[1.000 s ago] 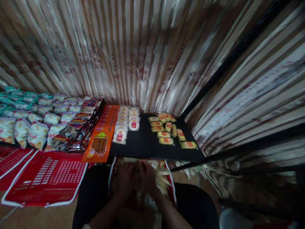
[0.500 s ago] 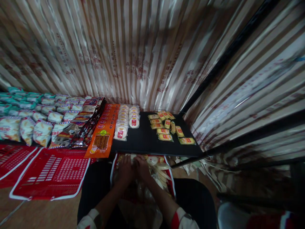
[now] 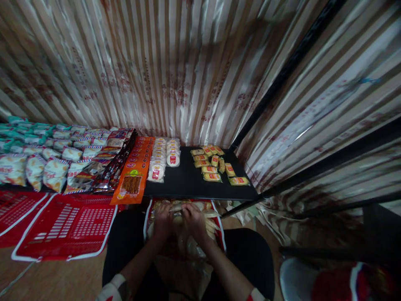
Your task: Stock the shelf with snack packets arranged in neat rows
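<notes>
A red basket with a white rim (image 3: 223, 240) sits between my knees, full of clear packets of pale round crackers (image 3: 210, 223). Inside it, near the far edge, my left hand (image 3: 163, 220) and my right hand (image 3: 194, 222) are close together with fingers curled. Both appear to grip one clear cracker packet (image 3: 177, 207), which spans the gap between them. Dim light and the backs of my hands hide most of the fingertips. Directly beyond the basket is a black shelf (image 3: 181, 186) bearing two rows of white round cracker packets (image 3: 156, 171).
Small yellow packets (image 3: 212, 177) lie on the shelf's right part. Orange snack packs (image 3: 131, 184), dark foil bags (image 3: 108, 167) and white snack bags (image 3: 55, 174) fill the left. An empty-looking red basket (image 3: 67, 228) stands lower left. Black poles (image 3: 291, 175) slant at the right, before striped curtains.
My hands have moved slightly apart, and a clear packet now shows between them. The view has shifted a little. The packets on the shelf stay in place.
</notes>
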A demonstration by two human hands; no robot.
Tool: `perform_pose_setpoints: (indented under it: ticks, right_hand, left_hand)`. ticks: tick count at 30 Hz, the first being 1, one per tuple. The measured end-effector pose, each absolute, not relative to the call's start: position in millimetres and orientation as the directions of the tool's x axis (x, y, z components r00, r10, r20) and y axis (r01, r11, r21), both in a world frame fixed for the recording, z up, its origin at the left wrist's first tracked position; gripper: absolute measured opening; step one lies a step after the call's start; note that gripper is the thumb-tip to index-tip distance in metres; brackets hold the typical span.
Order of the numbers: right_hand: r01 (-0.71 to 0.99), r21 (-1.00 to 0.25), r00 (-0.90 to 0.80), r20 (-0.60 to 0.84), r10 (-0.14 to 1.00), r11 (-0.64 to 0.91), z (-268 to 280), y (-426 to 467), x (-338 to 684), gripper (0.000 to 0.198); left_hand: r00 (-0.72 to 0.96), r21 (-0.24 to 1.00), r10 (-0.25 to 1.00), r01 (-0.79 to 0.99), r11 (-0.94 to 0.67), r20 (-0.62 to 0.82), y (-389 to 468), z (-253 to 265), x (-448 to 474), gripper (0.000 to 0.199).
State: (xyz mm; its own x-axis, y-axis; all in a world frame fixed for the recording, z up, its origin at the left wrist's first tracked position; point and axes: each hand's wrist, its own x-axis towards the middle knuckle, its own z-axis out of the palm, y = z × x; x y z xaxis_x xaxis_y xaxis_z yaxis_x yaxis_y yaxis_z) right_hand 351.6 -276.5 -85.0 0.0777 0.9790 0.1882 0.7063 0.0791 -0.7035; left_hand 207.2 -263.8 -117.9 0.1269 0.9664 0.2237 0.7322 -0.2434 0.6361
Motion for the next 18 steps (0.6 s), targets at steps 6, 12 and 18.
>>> perform_pose_setpoints:
  ticks: [6,12,18]
  right_hand:
    - [0.676,-0.736,0.141,0.188,0.972,0.044,-59,-280,366,0.025]
    - [0.530,-0.846,0.266,0.103,0.958,-0.056,-46,-279,374,0.026]
    - [0.253,-0.964,0.313,-0.001,0.950,-0.085,-50,-278,376,0.035]
  left_hand:
    - [0.127,0.749,0.987,0.644,-0.158,0.099,-265,-83,209,0.022]
    - [0.105,0.772,0.993,0.625,-0.114,0.061,-262,-53,210,0.021]
    - [0.117,0.863,0.992,0.496,-0.097,0.044,-260,-40,213,0.021]
